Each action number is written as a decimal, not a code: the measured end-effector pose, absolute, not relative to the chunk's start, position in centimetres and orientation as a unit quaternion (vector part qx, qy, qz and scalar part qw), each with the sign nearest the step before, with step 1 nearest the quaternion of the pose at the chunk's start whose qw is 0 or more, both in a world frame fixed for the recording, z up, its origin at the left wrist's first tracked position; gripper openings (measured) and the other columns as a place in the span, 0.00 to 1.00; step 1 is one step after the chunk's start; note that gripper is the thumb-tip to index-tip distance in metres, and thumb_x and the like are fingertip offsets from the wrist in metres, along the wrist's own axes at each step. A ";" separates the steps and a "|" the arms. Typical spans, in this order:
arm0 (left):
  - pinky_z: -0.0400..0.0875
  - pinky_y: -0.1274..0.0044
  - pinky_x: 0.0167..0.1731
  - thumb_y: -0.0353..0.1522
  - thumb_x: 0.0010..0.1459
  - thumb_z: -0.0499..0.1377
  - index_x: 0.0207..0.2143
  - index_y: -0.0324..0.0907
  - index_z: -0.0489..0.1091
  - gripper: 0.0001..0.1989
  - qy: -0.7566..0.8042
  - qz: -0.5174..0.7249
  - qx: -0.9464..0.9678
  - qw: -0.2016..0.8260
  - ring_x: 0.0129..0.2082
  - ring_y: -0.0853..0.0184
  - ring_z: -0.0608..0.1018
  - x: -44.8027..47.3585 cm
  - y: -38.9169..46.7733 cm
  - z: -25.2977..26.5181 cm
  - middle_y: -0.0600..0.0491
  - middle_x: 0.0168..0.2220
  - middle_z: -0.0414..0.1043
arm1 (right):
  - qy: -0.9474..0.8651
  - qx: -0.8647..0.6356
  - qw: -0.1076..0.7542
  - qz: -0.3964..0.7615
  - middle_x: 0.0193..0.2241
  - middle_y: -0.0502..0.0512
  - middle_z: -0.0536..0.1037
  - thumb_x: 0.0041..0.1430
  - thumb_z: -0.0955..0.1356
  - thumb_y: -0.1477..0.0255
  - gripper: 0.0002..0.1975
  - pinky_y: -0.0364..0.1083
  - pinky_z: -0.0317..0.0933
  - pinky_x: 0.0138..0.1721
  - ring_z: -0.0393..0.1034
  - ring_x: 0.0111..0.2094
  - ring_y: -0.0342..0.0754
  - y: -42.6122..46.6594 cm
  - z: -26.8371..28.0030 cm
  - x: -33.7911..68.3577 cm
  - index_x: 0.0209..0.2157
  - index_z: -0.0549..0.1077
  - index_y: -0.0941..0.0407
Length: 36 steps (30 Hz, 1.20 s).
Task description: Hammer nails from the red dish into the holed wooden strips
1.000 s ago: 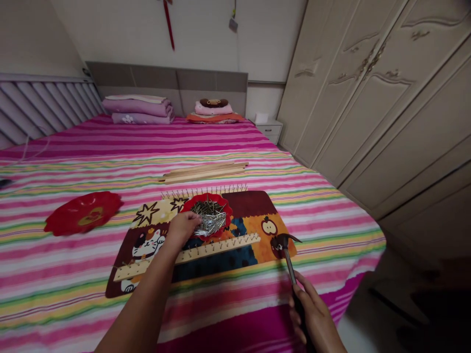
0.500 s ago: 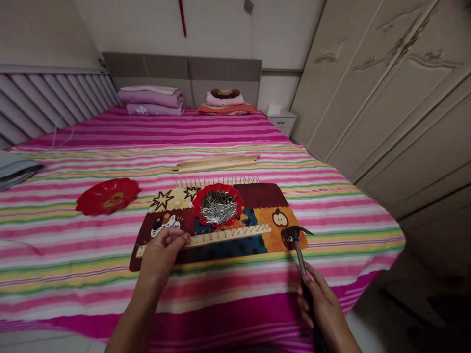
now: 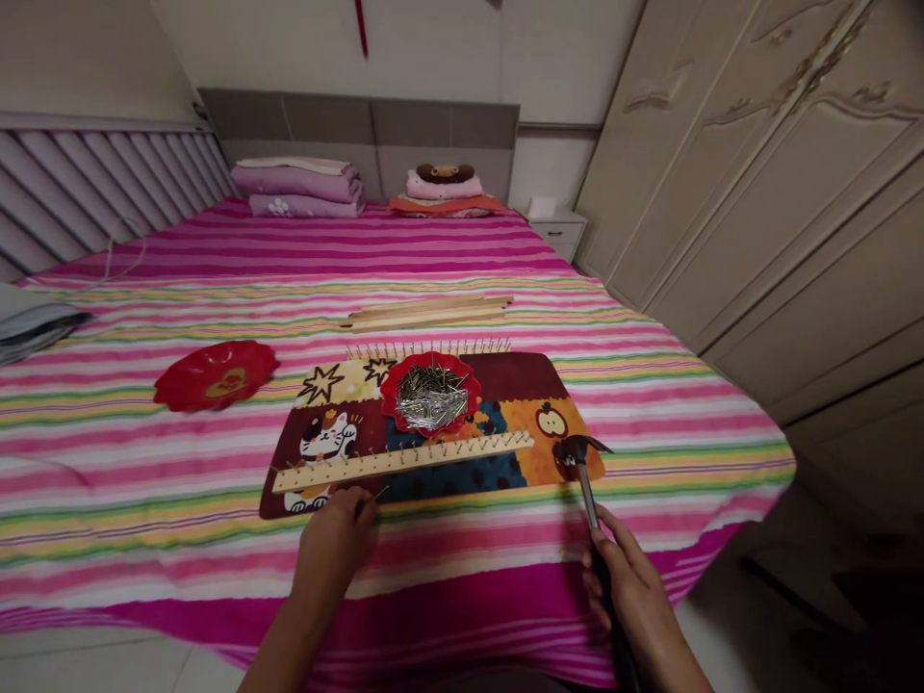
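Observation:
My left hand [image 3: 338, 531] is just in front of a pale wooden strip [image 3: 404, 462], its fingers pinched on a thin nail [image 3: 381, 492]. Along the strip a row of nails stands up, with small holes showing towards its left end. My right hand [image 3: 629, 576] grips the dark handle of a claw hammer [image 3: 590, 502], whose head rests over the right side of the patterned mat [image 3: 530, 380]. Behind the strip, a red scalloped dish [image 3: 390, 397] holds a heap of loose nails [image 3: 431, 397].
Another strip with upright nails [image 3: 462, 348] lies at the mat's far edge. Beyond it are several bare wooden strips [image 3: 425, 313]. A red plate [image 3: 177, 385] sits to the left on the striped bedspread [image 3: 144, 462]. Folded bedding [image 3: 299, 188] is stacked by the headboard.
My left hand has come off the wooden strip and drawn back towards me, with a nail now visible in its fingers. My right hand and the hammer have barely moved.

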<state>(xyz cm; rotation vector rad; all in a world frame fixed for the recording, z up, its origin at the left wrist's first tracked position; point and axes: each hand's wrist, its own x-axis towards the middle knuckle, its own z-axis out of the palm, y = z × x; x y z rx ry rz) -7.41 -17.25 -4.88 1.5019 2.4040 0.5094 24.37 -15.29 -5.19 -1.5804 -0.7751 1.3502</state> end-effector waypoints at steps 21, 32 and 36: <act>0.64 0.79 0.25 0.45 0.42 0.59 0.27 0.43 0.71 0.15 0.782 0.444 0.338 0.276 0.24 0.68 0.72 -7.6 -13.9 -6.2 0.57 0.21 0.71 | -0.349 -0.658 0.420 0.519 0.17 0.42 0.67 0.49 0.65 0.56 0.32 0.37 0.49 0.08 0.56 0.12 0.39 -15.5 -5.2 24.3 0.55 0.60 0.55; 0.65 0.76 0.32 0.41 0.47 0.54 0.24 0.45 0.71 0.11 0.798 0.387 0.444 0.127 0.30 0.65 0.74 -6.8 -13.8 -5.9 0.55 0.27 0.74 | -0.341 -0.662 0.420 0.519 0.18 0.42 0.66 0.49 0.65 0.57 0.33 0.37 0.50 0.08 0.55 0.12 0.39 -15.8 -3.8 23.9 0.55 0.61 0.56; 0.65 0.75 0.33 0.37 0.51 0.53 0.26 0.44 0.70 0.09 0.792 0.353 0.494 0.061 0.32 0.65 0.74 -6.5 -13.8 -6.3 0.53 0.29 0.73 | -0.346 -0.641 0.403 0.554 0.20 0.43 0.67 0.49 0.67 0.56 0.32 0.35 0.47 0.10 0.57 0.13 0.38 -16.7 -1.4 22.9 0.55 0.62 0.53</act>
